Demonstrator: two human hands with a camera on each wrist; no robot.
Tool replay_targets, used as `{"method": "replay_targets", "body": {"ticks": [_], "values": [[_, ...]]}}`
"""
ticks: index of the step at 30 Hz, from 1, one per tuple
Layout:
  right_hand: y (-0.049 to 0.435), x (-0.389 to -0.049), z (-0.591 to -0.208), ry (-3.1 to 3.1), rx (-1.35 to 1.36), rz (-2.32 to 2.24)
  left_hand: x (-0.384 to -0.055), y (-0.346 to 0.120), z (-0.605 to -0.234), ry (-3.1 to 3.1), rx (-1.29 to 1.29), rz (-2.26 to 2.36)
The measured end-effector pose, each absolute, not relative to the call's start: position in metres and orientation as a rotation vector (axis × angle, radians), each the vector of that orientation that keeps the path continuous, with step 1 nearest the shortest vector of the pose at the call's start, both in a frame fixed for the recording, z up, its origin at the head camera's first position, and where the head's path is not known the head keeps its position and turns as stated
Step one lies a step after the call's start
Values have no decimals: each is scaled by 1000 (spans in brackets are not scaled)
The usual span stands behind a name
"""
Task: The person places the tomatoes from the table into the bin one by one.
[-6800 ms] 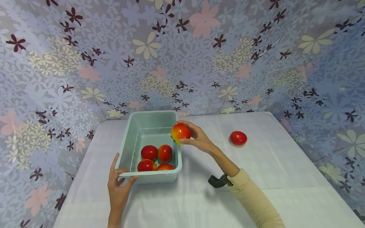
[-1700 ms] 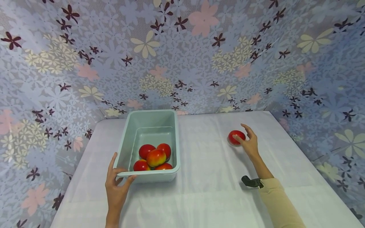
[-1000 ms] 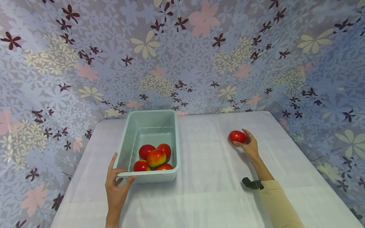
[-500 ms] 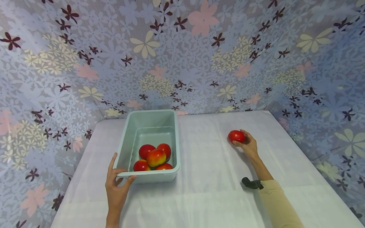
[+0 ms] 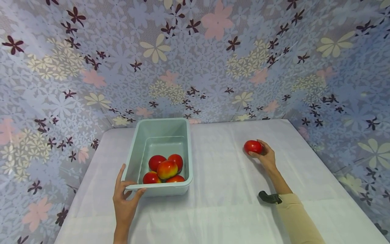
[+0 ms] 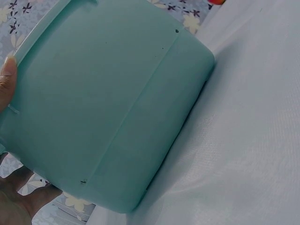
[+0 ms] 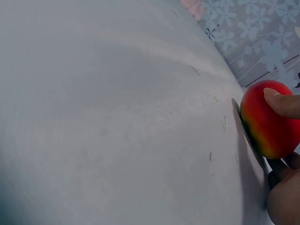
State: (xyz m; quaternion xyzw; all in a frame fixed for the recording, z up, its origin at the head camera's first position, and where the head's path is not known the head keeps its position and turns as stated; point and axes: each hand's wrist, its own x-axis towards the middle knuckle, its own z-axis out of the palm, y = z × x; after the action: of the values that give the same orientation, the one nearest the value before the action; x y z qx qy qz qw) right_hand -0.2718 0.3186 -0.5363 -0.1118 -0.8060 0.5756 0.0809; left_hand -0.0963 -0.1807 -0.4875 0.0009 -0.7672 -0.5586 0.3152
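Observation:
My left hand (image 5: 124,205) holds the near-left corner of a pale green plastic bin (image 5: 189,149), with the thumb on the front wall and fingers over the rim. Inside the bin, several red mangoes lie bunched at the near end; a red-and-yellow mango (image 5: 167,169) rests on top of the others. At the right of the table, my right hand (image 5: 266,157) grips a glossy red mango (image 5: 252,146) from its right side. In the right wrist view, the thumb presses this mango (image 7: 262,122), whose underside shows yellow and green, and the fingers curl below it, close to the cloth.
A white cloth (image 5: 222,189) covers the table under the bin and mango. Flower-patterned fabric (image 5: 195,67) hangs behind the table and along both sides. A dark wrist mount (image 5: 268,197) sticks out from the right sleeve.
The mango that my right hand held at the bin's right rim now lies in the bin. That hand has moved right and closed round the mango on the table. My left hand stays put.

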Motion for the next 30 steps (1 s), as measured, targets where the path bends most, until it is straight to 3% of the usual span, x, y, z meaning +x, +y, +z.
{"method": "replay_targets", "body": {"ticks": [30], "values": [[291,-280,-515,-2349,-195,1806,-97,-182,-489,-2025,17,-1496]]}}
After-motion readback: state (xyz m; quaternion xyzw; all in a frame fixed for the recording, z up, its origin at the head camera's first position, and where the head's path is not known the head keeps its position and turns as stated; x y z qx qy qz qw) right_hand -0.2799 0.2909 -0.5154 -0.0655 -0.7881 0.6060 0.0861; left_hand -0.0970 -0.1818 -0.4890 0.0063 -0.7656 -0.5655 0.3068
